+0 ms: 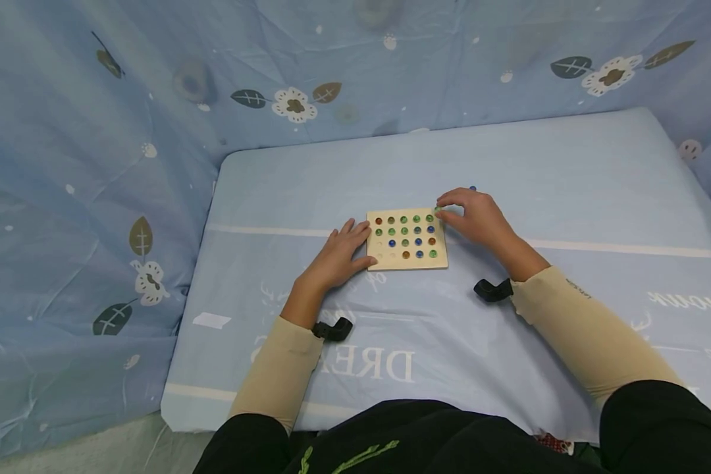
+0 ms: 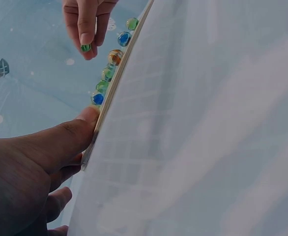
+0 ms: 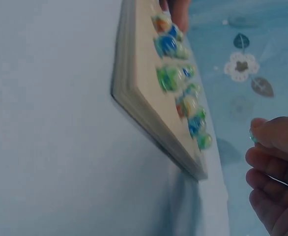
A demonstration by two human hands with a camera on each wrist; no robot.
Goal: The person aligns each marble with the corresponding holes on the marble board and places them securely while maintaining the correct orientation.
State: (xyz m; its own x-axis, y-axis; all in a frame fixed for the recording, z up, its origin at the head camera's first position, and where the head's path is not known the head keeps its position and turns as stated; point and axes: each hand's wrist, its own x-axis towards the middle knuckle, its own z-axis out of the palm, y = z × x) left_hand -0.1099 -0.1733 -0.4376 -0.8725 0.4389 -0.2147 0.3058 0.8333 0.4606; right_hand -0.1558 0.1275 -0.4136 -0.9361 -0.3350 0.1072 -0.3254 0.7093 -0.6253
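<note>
A pale wooden board (image 1: pixel 415 264) lies on the covered table, with rows of glass marbles in green, blue and orange-brown seated in its hollows. Bare hollows show at its near left corner. My left hand (image 1: pixel 339 253) rests at the board's left edge, fingers loosely spread and thumb touching the near left corner. Between thumb and fingertips my right hand (image 1: pixel 480 217) pinches a green marble (image 2: pixel 86 47), held just above the far right corner of the board. In the right wrist view this marble (image 3: pixel 253 135) is partly hidden by the fingertips.
Past the right hand a blue marble (image 1: pixel 473 188) lies on the light blue cloth, partly covered by the hand. A white patch (image 1: pixel 212 320) sits at the table's left. Patterned blue fabric (image 1: pixel 355 66) hangs behind the far edge.
</note>
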